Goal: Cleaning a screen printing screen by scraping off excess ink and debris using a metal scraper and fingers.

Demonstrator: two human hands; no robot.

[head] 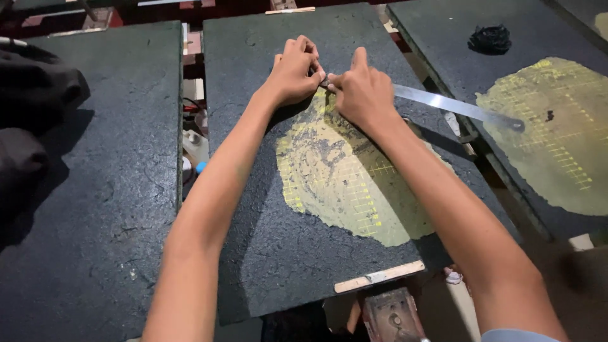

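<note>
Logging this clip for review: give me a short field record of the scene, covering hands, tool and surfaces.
left hand: pinching at the sheet's top edge
right hand: gripping the near end of the metal strip
yellowish sheet: flat on the middle dark board, gridded with lines
second sheet: on the right board
black clump: on the right board
left board: dark cloth at its edge

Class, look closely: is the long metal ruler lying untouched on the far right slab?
No: the metal ruler reaches over the middle slab, its end under the right hand.
</note>
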